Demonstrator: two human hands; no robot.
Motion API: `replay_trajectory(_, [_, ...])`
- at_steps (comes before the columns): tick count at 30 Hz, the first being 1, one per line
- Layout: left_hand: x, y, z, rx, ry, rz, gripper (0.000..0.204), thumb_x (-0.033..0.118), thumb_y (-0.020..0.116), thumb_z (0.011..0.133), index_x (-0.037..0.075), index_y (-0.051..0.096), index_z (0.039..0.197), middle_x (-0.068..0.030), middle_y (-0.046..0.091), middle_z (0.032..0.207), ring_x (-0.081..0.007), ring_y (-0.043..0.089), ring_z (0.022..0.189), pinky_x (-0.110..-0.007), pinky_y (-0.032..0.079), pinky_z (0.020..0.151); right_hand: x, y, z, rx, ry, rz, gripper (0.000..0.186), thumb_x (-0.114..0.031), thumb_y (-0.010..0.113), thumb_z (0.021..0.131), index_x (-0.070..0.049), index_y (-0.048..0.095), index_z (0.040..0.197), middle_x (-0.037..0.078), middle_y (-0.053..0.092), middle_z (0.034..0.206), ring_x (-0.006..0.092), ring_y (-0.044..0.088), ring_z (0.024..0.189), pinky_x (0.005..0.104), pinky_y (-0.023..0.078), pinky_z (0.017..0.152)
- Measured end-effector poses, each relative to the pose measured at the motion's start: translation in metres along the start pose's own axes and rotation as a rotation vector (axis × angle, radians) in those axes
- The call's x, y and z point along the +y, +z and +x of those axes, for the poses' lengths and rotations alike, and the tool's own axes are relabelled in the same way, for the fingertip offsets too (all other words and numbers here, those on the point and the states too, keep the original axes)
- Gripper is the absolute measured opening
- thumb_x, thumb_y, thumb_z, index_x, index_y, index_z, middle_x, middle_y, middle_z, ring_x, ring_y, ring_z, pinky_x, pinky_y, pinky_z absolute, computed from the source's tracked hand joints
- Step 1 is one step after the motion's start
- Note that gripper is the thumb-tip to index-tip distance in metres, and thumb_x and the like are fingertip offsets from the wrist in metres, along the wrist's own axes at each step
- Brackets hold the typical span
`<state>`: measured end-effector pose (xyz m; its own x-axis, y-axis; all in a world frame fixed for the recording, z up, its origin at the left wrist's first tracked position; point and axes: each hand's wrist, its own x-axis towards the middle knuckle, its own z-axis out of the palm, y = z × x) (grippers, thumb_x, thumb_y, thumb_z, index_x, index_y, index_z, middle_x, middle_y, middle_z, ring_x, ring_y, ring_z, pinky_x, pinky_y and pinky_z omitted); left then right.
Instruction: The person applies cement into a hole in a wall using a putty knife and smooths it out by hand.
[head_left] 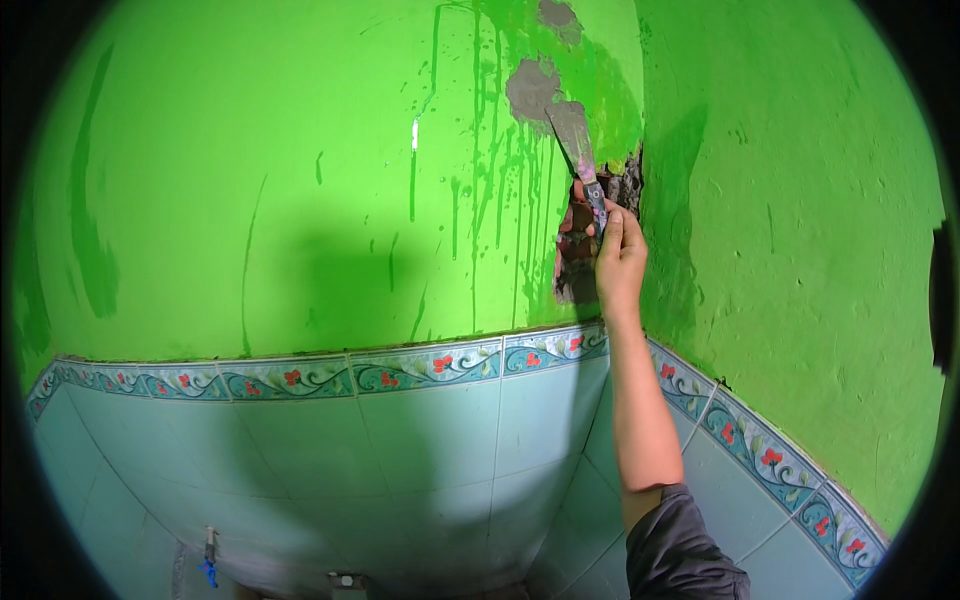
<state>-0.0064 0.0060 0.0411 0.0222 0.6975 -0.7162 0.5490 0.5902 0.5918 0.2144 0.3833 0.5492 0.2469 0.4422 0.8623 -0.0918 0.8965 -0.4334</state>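
Note:
My right hand (pixel 622 252) is raised to the green wall near the corner, its fingers closed round the dark handle of a putty knife (pixel 573 135). The knife's blade is smeared grey and points up and to the left. Its tip lies at the lower edge of a grey filler patch (pixel 533 88); whether it touches the wall I cannot tell. Behind my hand and the handle, a broken hole (pixel 577 278) shows brickwork and rough mortar. My left hand is out of view.
A smaller filler patch (pixel 561 20) sits higher up. Dark wet drips run down the green paint (pixel 497 190). Below runs a floral border (pixel 430 370) over pale blue tiles (pixel 440 440). A blue-handled tap (pixel 209 560) juts out at the lower left. The right wall (pixel 800 240) meets this one at the corner.

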Motion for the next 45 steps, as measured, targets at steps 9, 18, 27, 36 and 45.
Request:
replay_trajectory(9, [-0.06,0.014,0.04,0.025,-0.028,-0.073,0.045,0.032,0.043,0.104,0.005,0.046,0.14,-0.0129,0.044,0.147,-0.0252,0.043,0.136,-0.04,0.033,0.111,0.001,-0.002,-0.014,0.061,0.003,0.012,0.027,-0.02,0.046,0.105,-0.001,0.063,0.116,0.003,0.063,0.086,0.0078,0.057,0.069,0.0235,0.043,0.055])
replay_trajectory(18, [-0.043,0.009,0.027,0.075,-0.032,-0.145,0.043,0.031,0.042,0.104,0.007,0.047,0.141,-0.0116,0.048,0.142,-0.0255,0.048,0.129,-0.039,0.037,0.107,-0.022,-0.008,-0.023,0.044,-0.265,-0.158,0.033,-0.013,0.047,0.104,-0.006,0.054,0.134,0.008,0.056,0.091,0.0145,0.053,0.076,0.0283,0.046,0.067])
replay_trajectory(27, [0.0,0.002,-0.022,0.054,-0.038,-0.422,0.04,0.029,0.044,0.104,0.01,0.049,0.139,-0.0081,0.051,0.139,-0.023,0.05,0.126,-0.035,0.037,0.105,-0.011,0.007,-0.02,0.068,-0.571,-0.617,0.061,0.006,0.056,0.089,-0.013,0.046,0.146,0.017,0.048,0.097,0.0322,0.046,0.095,0.0391,0.042,0.087])
replay_trajectory(36, [0.083,-0.023,-0.119,0.087,-0.147,-0.614,0.036,0.036,0.051,0.101,0.016,0.058,0.13,-0.0049,0.055,0.133,-0.0186,0.049,0.125,-0.035,0.031,0.108,0.0,0.01,-0.012,0.049,-0.597,-0.788,0.071,0.008,0.059,0.083,-0.016,0.044,0.148,0.019,0.048,0.102,0.0341,0.048,0.097,0.0415,0.043,0.088])
replay_trajectory(45, [0.022,-0.009,-0.051,0.067,-0.109,-0.458,0.038,0.037,0.054,0.099,0.014,0.058,0.128,-0.0049,0.055,0.13,-0.0186,0.048,0.123,-0.035,0.03,0.108,-0.01,0.017,-0.017,0.031,-0.559,-0.858,0.07,0.007,0.062,0.082,-0.018,0.047,0.146,0.019,0.046,0.103,0.0355,0.049,0.096,0.0435,0.045,0.086])
